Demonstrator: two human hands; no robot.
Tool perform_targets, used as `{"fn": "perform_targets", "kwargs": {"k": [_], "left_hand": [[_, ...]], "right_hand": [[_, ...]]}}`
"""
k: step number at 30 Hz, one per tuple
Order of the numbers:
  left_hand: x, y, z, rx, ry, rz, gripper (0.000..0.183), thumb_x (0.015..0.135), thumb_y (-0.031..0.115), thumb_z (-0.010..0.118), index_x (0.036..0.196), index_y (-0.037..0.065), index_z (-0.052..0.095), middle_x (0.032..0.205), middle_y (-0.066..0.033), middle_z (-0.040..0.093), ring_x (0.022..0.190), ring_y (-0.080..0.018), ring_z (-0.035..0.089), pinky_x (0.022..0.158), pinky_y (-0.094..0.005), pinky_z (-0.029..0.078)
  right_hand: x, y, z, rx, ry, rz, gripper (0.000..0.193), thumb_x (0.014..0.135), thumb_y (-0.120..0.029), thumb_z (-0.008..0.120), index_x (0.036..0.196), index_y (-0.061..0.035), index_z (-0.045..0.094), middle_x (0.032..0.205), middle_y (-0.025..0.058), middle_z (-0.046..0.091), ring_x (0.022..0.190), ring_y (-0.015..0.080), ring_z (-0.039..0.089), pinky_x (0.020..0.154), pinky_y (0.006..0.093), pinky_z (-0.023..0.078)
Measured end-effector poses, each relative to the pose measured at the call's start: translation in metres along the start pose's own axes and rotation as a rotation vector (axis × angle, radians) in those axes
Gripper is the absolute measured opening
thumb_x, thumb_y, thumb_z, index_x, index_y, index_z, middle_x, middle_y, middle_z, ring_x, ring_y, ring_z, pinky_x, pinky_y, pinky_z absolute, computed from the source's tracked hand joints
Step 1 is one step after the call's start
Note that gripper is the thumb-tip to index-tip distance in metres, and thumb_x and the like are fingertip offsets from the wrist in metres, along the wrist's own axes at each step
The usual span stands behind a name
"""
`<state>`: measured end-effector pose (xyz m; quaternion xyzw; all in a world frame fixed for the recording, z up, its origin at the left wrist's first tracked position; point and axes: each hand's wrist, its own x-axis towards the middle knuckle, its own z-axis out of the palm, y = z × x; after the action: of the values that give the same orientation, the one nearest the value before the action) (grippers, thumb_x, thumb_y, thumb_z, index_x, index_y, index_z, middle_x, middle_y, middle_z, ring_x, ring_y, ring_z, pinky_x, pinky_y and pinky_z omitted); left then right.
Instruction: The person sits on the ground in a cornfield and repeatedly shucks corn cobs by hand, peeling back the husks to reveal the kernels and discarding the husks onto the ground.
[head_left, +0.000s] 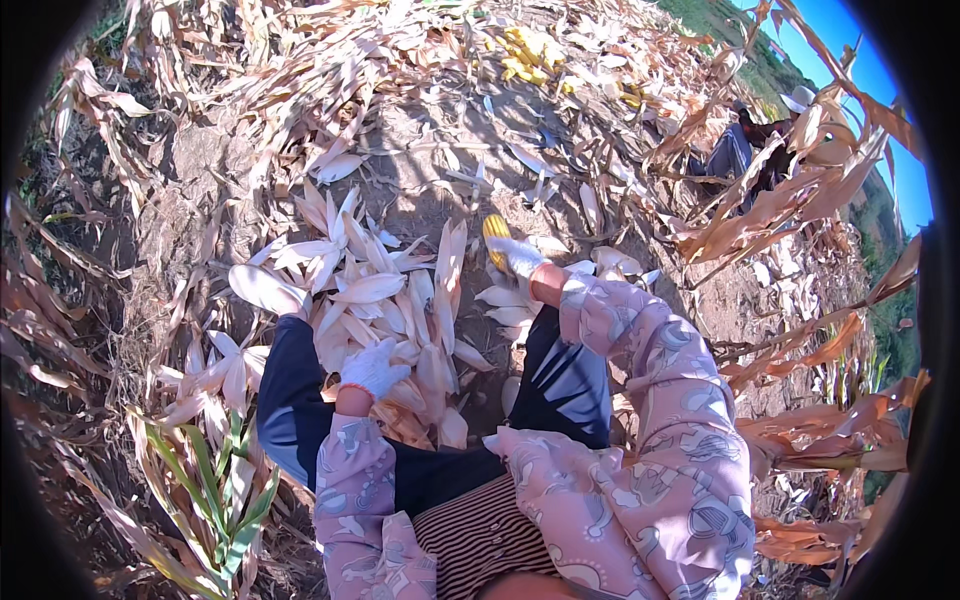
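Observation:
My right hand [518, 257], in a white glove, reaches forward over the husk pile and is closed on a bare yellow corn cob [494, 232]. The cob sticks out ahead of the fingers. Nearer to my body, between my legs, my left hand [374, 370] wears a white glove with an orange cuff. Its fingers curl in among dry pale corn husks [372, 290]; what they hold, if anything, is hidden. The husks spread in a loose heap between my bent legs.
Husked yellow cobs [530, 55] lie in a heap at the far middle. Dry corn stalks [790, 200] stand close on my right, with another person [765, 135] seated behind them. A green-leaved plant [215, 490] grows at lower left. Dry leaves litter the soil.

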<state>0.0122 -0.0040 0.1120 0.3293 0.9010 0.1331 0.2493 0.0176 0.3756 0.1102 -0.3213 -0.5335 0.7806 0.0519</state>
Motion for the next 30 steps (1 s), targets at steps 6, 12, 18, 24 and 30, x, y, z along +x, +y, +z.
{"fn": "perform_targets", "kwargs": {"k": [6, 12, 18, 24, 30], "left_hand": [[0.000, -0.001, 0.014, -0.043, 0.085, 0.059, 0.044, 0.081, 0.040, 0.062, 0.117, 0.015, 0.059, 0.113, -0.0203, 0.061, 0.102, -0.0388, 0.060, 0.088, -0.0467, 0.047], [0.002, 0.000, 0.017, -0.117, 0.309, 0.041, 0.025, 0.086, 0.032, 0.058, 0.097, 0.012, 0.068, 0.091, -0.0159, 0.068, 0.086, -0.0364, 0.065, 0.080, -0.0461, 0.050], [0.016, 0.003, 0.022, -0.171, 0.470, 0.030, 0.020, 0.083, 0.026, 0.061, 0.094, 0.010, 0.067, 0.088, -0.0153, 0.067, 0.087, -0.0352, 0.064, 0.075, -0.0443, 0.050], [0.034, 0.008, 0.039, -0.194, 0.444, 0.026, 0.025, 0.085, 0.024, 0.060, 0.102, 0.006, 0.064, 0.095, -0.0172, 0.065, 0.091, -0.0361, 0.061, 0.080, -0.0441, 0.048], [0.037, 0.034, 0.045, -0.509, 0.664, 0.106, 0.040, 0.091, 0.028, 0.058, 0.121, 0.002, 0.055, 0.109, -0.0181, 0.061, 0.100, -0.0306, 0.059, 0.089, -0.0392, 0.046]], "right_hand": [[-0.003, -0.187, 0.072, 0.249, -0.090, -0.428, 0.032, 0.094, -0.030, 0.057, 0.118, -0.0089, 0.051, 0.110, 0.0100, 0.059, 0.093, 0.0216, 0.060, 0.075, 0.0349, 0.052], [-0.089, -0.003, 0.121, -0.576, -0.490, -0.105, 0.062, 0.092, -0.058, 0.044, 0.119, -0.0049, 0.058, 0.105, 0.0108, 0.065, 0.090, 0.0183, 0.064, 0.078, 0.0327, 0.052], [-0.138, 0.148, 0.088, -1.639, -1.006, -0.139, 0.050, 0.086, -0.049, 0.054, 0.119, -0.0112, 0.061, 0.108, 0.0150, 0.066, 0.099, 0.0293, 0.064, 0.084, 0.0364, 0.050], [-0.149, 0.134, 0.108, -1.257, -0.670, -0.316, 0.071, 0.078, -0.049, 0.065, 0.131, -0.0056, 0.045, 0.112, 0.0233, 0.062, 0.100, 0.0399, 0.062, 0.087, 0.0434, 0.049], [-0.127, 0.155, 0.104, -0.683, -0.707, -0.350, 0.078, 0.077, -0.045, 0.070, 0.134, -0.0027, 0.039, 0.117, 0.0257, 0.058, 0.107, 0.0377, 0.059, 0.091, 0.0387, 0.048]]}}
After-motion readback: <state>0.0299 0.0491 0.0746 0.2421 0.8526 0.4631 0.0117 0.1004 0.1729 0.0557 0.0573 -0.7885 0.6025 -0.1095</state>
